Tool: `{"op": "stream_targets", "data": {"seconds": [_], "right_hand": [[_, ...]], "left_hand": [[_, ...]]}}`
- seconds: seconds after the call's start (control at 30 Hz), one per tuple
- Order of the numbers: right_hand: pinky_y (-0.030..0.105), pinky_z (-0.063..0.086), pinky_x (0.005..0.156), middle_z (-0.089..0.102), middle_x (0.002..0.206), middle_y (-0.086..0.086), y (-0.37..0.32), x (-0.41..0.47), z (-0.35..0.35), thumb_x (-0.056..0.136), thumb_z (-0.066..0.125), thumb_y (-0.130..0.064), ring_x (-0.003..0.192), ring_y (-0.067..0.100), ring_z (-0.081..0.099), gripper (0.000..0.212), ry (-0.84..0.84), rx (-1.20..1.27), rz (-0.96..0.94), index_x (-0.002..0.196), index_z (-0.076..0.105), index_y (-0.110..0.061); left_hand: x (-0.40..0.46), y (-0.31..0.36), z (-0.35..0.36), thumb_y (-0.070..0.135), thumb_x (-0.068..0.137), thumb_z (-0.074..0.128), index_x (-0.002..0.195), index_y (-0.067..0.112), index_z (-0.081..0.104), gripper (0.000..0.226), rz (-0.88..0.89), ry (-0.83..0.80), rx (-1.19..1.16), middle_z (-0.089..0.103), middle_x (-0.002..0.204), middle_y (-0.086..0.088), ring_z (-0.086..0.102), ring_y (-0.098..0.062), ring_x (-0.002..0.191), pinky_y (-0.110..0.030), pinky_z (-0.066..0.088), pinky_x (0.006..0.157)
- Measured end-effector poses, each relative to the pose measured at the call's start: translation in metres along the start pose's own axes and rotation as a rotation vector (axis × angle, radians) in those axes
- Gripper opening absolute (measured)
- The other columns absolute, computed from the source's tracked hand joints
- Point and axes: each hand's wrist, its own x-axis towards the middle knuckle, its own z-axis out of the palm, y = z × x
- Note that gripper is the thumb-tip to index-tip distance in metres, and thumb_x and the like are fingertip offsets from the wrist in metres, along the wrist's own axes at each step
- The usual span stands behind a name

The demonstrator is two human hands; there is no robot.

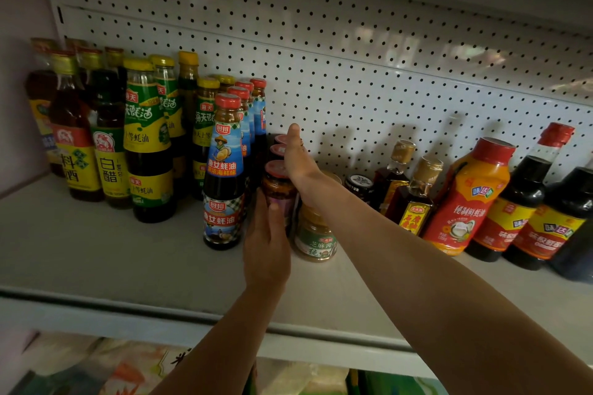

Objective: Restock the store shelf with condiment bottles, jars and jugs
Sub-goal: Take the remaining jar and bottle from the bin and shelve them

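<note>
On shelf (96,250): red-lidded dark jar (278,189); left hand (266,240) grips it, right hand (296,154) flat.

A shop, prob. a small grocery: white metal shelf (96,253) w/ pegboard (353,51) back, rows of same-brand sauce bottles (221,176) faced out, packets (128,369) below, blurry.
</note>
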Motion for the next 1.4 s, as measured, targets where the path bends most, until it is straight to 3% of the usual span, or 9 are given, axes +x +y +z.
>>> {"op": "stream_targets", "data": {"seconds": [0.23, 0.33, 0.47, 0.7, 0.8, 0.9, 0.97, 1.13, 1.4], "right_hand": [[0.049, 0.04, 0.113, 0.058, 0.14, 0.005, 0.0, -0.001, -0.003, 0.068, 0.011, -0.091, 0.121, 0.03, 0.06, 0.067, -0.007, -0.004, -0.01, 0.087, 0.059, -0.047], [0.046, 0.037, 0.115, 0.066, 0.122, 0.001, -0.016, -0.02, -0.016, 0.092, 0.011, -0.076, 0.122, 0.023, 0.057, 0.076, 0.028, -0.067, -0.039, 0.124, 0.063, -0.031], [0.047, 0.024, 0.122, 0.036, 0.16, 0.012, -0.027, -0.011, -0.045, 0.104, 0.007, -0.061, 0.147, 0.03, 0.034, 0.072, 0.113, -0.074, -0.042, 0.159, 0.027, -0.018], [0.047, 0.012, 0.123, 0.02, 0.167, 0.011, -0.029, 0.01, -0.05, 0.102, -0.002, -0.063, 0.154, 0.032, 0.017, 0.079, -0.089, -0.023, 0.121, 0.16, 0.022, -0.016], [0.047, 0.022, 0.123, 0.059, 0.14, 0.016, -0.024, 0.023, -0.043, 0.102, -0.002, -0.064, 0.142, 0.033, 0.04, 0.087, -0.139, 0.008, 0.131, 0.129, 0.065, -0.015], [0.047, 0.025, 0.122, 0.07, 0.087, 0.002, -0.022, 0.023, -0.04, 0.102, 0.0, -0.063, 0.134, 0.03, 0.049, 0.087, -0.156, 0.003, 0.119, 0.135, 0.061, -0.01], [0.047, 0.023, 0.123, 0.067, 0.08, -0.003, -0.022, 0.022, -0.039, 0.103, 0.002, -0.062, 0.136, 0.029, 0.048, 0.085, -0.157, -0.019, 0.12, 0.14, 0.056, -0.008], [0.043, 0.03, 0.12, 0.063, 0.133, 0.015, -0.028, 0.019, -0.034, 0.104, 0.002, -0.061, 0.132, 0.029, 0.051, 0.084, -0.179, -0.033, 0.088, 0.141, 0.053, -0.006], [0.046, 0.015, 0.125, 0.027, 0.165, 0.009, -0.032, 0.016, -0.053, 0.103, 0.004, -0.064, 0.152, 0.033, 0.025, 0.076, -0.081, -0.118, 0.043, 0.161, 0.019, -0.017]], "left_hand": [[-0.001, 0.002, -0.001, 0.079, 0.087, 0.024, 0.151, 0.046, 0.025, 0.073, 0.002, 0.002, 0.016, 0.032, 0.157, 0.015, 0.026, -0.01, 0.146, -0.049, 0.03, 0.117], [-0.001, 0.001, -0.001, 0.084, 0.083, 0.024, 0.151, 0.046, 0.026, 0.078, -0.009, 0.005, -0.001, 0.032, 0.157, 0.016, 0.027, -0.009, 0.146, -0.049, 0.029, 0.118], [0.0, 0.0, -0.001, 0.077, 0.088, 0.026, 0.152, 0.044, 0.024, 0.072, 0.001, 0.001, 0.018, 0.03, 0.157, 0.018, 0.024, -0.006, 0.146, -0.048, 0.027, 0.119], [-0.002, 0.006, -0.001, 0.062, 0.094, 0.029, 0.154, 0.037, 0.026, 0.065, 0.029, 0.007, 0.039, 0.026, 0.149, 0.028, 0.019, 0.002, 0.144, -0.036, 0.022, 0.12], [-0.001, 0.004, -0.002, 0.069, 0.091, 0.028, 0.154, 0.039, 0.025, 0.07, 0.034, 0.009, 0.034, 0.026, 0.151, 0.029, 0.019, 0.001, 0.146, -0.037, 0.023, 0.121], [0.0, 0.002, -0.002, 0.071, 0.09, 0.027, 0.154, 0.04, 0.024, 0.071, 0.044, 0.007, 0.033, 0.025, 0.156, 0.025, 0.018, 0.0, 0.147, -0.039, 0.024, 0.121], [0.0, 0.003, -0.002, 0.07, 0.091, 0.027, 0.154, 0.041, 0.023, 0.07, 0.052, 0.003, 0.042, 0.024, 0.157, 0.024, 0.017, 0.001, 0.147, -0.039, 0.024, 0.121], [0.0, 0.002, -0.001, 0.069, 0.091, 0.027, 0.154, 0.041, 0.024, 0.069, 0.053, 0.005, 0.051, 0.025, 0.158, 0.022, 0.018, 0.001, 0.147, -0.04, 0.024, 0.121], [0.002, -0.001, -0.002, 0.068, 0.093, 0.028, 0.155, 0.039, 0.023, 0.069, 0.055, 0.001, 0.056, 0.024, 0.16, 0.019, 0.016, -0.002, 0.148, -0.044, 0.023, 0.122]]}}
